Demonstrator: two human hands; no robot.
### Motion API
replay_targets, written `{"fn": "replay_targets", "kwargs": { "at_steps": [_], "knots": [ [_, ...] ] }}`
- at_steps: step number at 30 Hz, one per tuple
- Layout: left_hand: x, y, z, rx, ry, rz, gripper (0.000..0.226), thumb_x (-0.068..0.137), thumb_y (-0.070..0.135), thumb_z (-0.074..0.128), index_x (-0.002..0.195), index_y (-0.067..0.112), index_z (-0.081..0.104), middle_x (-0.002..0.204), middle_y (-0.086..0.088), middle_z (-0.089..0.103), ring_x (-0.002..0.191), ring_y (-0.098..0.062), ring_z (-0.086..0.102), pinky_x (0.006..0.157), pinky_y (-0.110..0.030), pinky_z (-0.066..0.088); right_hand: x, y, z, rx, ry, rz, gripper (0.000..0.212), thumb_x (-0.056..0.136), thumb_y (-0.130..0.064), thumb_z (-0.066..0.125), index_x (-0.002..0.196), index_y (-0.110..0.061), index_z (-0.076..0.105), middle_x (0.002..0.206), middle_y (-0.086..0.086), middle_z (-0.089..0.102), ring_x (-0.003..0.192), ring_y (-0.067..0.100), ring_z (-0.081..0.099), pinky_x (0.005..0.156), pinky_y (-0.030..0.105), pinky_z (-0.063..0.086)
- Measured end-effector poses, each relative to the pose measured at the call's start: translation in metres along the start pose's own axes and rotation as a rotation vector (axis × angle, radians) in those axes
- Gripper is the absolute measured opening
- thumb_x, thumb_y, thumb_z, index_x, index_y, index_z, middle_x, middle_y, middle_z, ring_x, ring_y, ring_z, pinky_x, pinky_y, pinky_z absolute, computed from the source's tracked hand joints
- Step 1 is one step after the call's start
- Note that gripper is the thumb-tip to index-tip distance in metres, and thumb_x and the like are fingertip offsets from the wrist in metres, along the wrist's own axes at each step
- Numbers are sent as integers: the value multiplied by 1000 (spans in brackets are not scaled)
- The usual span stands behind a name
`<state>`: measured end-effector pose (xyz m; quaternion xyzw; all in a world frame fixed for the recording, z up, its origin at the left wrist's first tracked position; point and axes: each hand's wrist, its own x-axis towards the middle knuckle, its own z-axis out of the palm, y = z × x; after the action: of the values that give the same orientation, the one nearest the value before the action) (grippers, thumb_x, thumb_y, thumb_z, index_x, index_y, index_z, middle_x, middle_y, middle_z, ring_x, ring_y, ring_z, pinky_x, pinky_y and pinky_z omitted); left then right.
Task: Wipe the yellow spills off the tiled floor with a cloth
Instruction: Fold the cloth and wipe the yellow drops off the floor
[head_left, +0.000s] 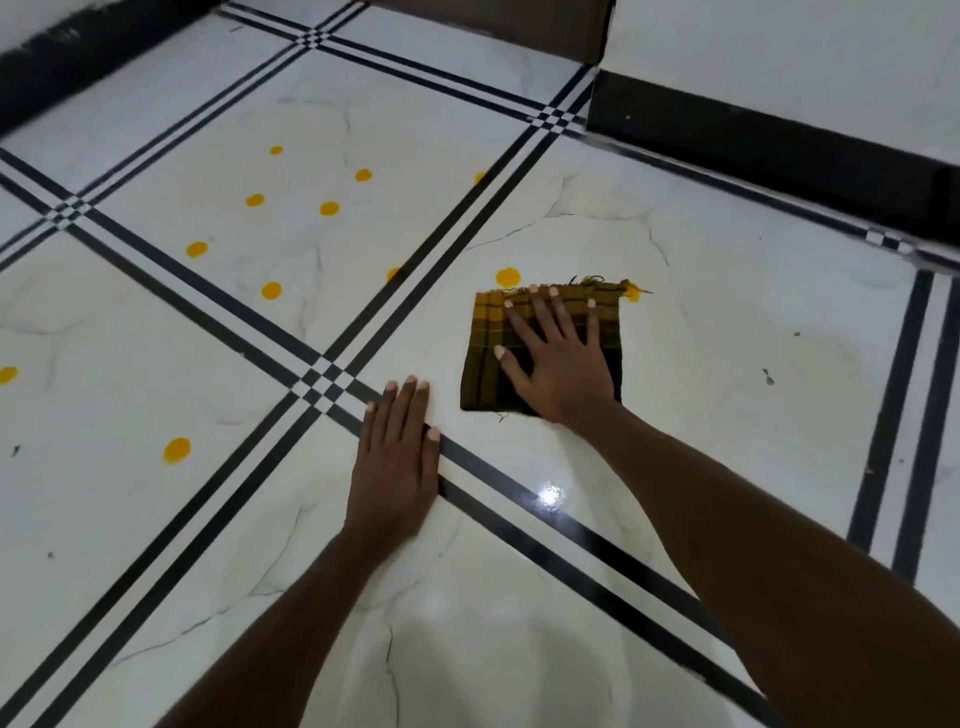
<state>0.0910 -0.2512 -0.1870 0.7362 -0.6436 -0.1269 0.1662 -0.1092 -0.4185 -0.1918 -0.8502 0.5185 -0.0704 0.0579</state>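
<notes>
A folded brown and yellow checked cloth (488, 338) lies flat on the white tiled floor (701, 374). My right hand (558, 358) presses on top of it with fingers spread. A yellow spill (507, 276) sits just beyond the cloth's far edge, and a smeared yellow spot (634, 292) shows at its far right corner. My left hand (397, 457) rests flat on the bare floor to the left of the cloth, holding nothing. Several more yellow drops dot the tiles to the left, such as a drop (329, 208) farther out and a drop (177, 450) nearer to me.
Black stripes (291, 338) cross the floor between tiles. A black skirting board (779, 150) and white wall run along the right back. A dark fuzzy mat edge (57, 57) lies at the top left. A brown door base (493, 21) stands at the back.
</notes>
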Motion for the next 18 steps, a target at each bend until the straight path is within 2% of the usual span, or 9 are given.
{"fn": "replay_targets", "kwargs": {
  "at_steps": [3, 6, 7, 9, 11, 13, 15, 18],
  "knots": [
    [44, -9, 2, 48, 19, -36, 63, 109, 41, 16, 166, 15, 10, 175, -2, 4, 162, -19, -4, 132, -47, 6, -3, 6, -3, -11, -23, -62, 69, 105, -66, 17, 166, -34, 21, 176, 3, 16, 164, 25, 6, 129, 64, 4],
    [56, -12, 4, 114, 47, -57, 62, 109, 39, 18, 166, 14, 11, 175, -3, 6, 163, -19, -1, 132, -46, 11, -10, 30, -11, -8, -42, -218, 67, 106, -66, 19, 166, -36, 22, 176, -2, 15, 164, 20, 7, 131, 59, 5],
    [53, -11, 4, 114, 55, -52, 62, 110, 39, 20, 166, 15, 11, 175, -3, 6, 163, -19, -1, 132, -46, 11, -10, 43, -14, -9, -37, -213, 66, 106, -65, 20, 165, -36, 24, 176, -4, 17, 164, 19, 9, 131, 58, 7],
    [51, -11, 3, 103, 64, -46, 62, 110, 38, 21, 166, 16, 10, 175, -2, 6, 163, -18, -2, 132, -45, 10, 9, 73, -20, -15, -10, -37, 66, 105, -65, 21, 164, -36, 28, 175, -2, 21, 164, 21, 13, 129, 61, 10],
    [56, -12, 3, 127, 57, -48, 62, 109, 38, 22, 166, 16, 8, 175, -2, 4, 163, -18, -3, 132, -46, 10, 49, 90, -27, -8, -15, 257, 67, 106, -64, 21, 165, -33, 24, 176, 3, 17, 164, 25, 9, 129, 64, 5],
    [59, -13, 5, 148, 46, -43, 63, 109, 37, 24, 166, 16, 7, 176, -2, 3, 163, -19, -4, 132, -47, 9, 95, 82, -27, 29, -24, 417, 69, 106, -65, 19, 166, -31, 20, 177, 7, 11, 164, 30, 3, 127, 67, 1],
    [59, -13, 4, 157, 40, -37, 64, 109, 36, 26, 166, 15, 6, 176, -3, 3, 163, -19, -4, 132, -47, 9, 127, 42, -20, 22, -41, 318, 70, 105, -65, 18, 165, -30, 23, 176, 9, 13, 164, 32, 3, 127, 68, -1],
    [60, -13, 2, 173, 30, -30, 65, 109, 35, 28, 166, 13, 8, 175, -5, 5, 163, -20, -3, 131, -50, 12, 116, -19, -14, -34, -110, -48, 68, 106, -64, 15, 166, -33, 21, 177, 5, 12, 164, 29, 4, 128, 65, 1]
  ]
}}
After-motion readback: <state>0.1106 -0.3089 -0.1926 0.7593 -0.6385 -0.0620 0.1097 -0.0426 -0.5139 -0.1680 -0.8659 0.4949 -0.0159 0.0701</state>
